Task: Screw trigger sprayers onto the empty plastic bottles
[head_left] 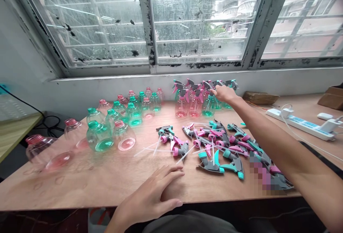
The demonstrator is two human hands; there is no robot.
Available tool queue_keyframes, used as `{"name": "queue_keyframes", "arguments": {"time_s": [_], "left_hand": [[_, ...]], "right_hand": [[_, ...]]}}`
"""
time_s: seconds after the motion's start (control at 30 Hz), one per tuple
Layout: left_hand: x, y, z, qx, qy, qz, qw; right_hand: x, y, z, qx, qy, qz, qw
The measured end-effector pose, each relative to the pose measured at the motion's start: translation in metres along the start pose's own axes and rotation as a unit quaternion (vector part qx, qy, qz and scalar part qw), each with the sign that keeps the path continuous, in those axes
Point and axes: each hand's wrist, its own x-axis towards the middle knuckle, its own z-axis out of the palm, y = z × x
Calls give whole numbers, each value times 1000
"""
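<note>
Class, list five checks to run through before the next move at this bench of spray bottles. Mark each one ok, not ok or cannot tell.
1. Right hand at the assembled bottles: ok, it reaches the back row by the window.
2. Firm grip on a bottle: cannot tell, the fingers are hidden behind the hand.
3. Left hand free: ok, it lies flat on the table and holds nothing.
4. Assembled bottles upright: ok.
5. Trigger heads clear of the reach: cannot tell, the arm passes over them.
</note>
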Motion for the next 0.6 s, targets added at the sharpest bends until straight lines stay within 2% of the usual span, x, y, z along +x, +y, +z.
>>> {"name": "queue_keyframes", "arguments": {"time_s": [0.13,0.2,0.33,0.4,0.47,0.5,0.53,0.6], "left_hand": [[0,1,-1,2,-4,-8,1000],[1,1,-1,0,3,-13,1000],[2,1,3,-18,21,-21,999],[2,-1,4,-32,56,6,998],[1,-4,-3,-23,163,64,984],[0,-6,-10,1,249,91,964],[0,-9,-20,42,347,98,932],[1,-16,-48,132,496,61,856]], "right_hand": [[-7,8,-6,20,-25,-12,999],[-15,13,-12,23,-18,-14,999],[-39,19,-32,19,66,-43,997],[-57,19,-43,19,108,-78,991],[-82,19,-49,20,131,-102,986],[-97,19,-50,23,132,-123,983],[-113,19,-49,41,134,-170,975],[-152,15,-41,90,87,-283,951]]}}
